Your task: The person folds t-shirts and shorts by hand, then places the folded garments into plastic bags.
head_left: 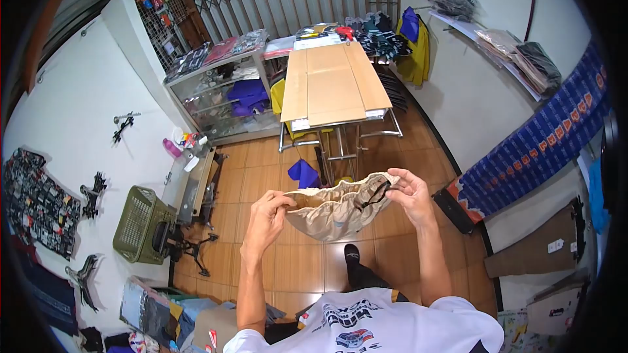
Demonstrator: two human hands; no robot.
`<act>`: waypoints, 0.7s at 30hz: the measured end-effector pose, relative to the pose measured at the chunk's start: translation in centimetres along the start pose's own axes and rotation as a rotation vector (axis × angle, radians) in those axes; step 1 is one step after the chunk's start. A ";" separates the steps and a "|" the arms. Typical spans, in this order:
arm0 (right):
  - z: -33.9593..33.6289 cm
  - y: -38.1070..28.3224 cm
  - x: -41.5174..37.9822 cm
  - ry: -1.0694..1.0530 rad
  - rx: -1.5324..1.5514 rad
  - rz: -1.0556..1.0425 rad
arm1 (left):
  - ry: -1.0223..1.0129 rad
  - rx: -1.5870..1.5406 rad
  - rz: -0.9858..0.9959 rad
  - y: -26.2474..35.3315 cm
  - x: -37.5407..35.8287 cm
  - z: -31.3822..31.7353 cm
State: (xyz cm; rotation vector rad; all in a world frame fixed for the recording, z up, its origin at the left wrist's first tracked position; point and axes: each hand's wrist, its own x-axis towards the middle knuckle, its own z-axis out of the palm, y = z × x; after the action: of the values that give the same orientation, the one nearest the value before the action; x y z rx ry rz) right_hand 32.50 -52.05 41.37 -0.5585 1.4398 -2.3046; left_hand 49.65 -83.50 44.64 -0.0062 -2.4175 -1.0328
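Observation:
Stretched between my two hands is a beige cloth item (330, 218) with a gathered, elastic-looking opening facing up and a black cord near its right end. My left hand (268, 212) pinches the left end of the rim between thumb and fingers. At the other end, my right hand (411, 195) grips the rim beside the black cord. The cloth hangs above the tiled floor, in front of my body, and its lower part sags between the hands.
Ahead stands a metal-legged table (327, 85) topped with cardboard. A glass cabinet (226, 98) holds folded clothes at the left. Nearer left is a green basket (139, 222). A blue banner (530, 144) leans at the right. Purple cloth (303, 174) lies on the floor.

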 end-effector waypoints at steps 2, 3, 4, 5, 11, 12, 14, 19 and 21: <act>-0.8 0.4 2.9 0.013 -0.037 0.017 | -0.034 0.033 0.013 -1.3 3.1 0.1; -1.2 0.6 4.5 0.007 -0.034 0.015 | -0.062 0.064 0.031 -1.7 4.8 0.0; -1.7 0.9 6.1 0.032 -0.058 0.018 | -0.056 0.070 0.035 -1.7 6.5 -0.2; -2.0 0.9 7.8 0.057 -0.082 0.020 | -0.089 0.060 0.029 -1.0 8.2 -0.3; -2.8 1.1 17.2 0.079 -0.074 -0.089 | -0.017 0.083 0.050 -6.1 16.5 1.2; -2.8 1.3 18.4 0.099 -0.079 -0.077 | 0.092 0.071 0.142 -7.4 17.8 1.6; -3.1 1.6 21.5 0.114 -0.087 -0.077 | 0.125 -0.005 0.045 -9.0 20.4 2.5; -3.4 3.6 29.4 0.214 -0.082 -0.114 | 0.229 -0.123 -0.024 -13.7 27.7 4.0; -3.7 5.0 32.8 0.255 -0.120 -0.126 | 0.225 -0.151 -0.039 -16.5 31.0 4.9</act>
State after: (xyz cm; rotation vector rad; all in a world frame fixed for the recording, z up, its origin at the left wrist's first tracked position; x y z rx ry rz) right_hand 3.11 -67.72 39.89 -0.4099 1.7146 -2.4727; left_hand 17.21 -97.77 44.67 0.1004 -2.1414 -1.1656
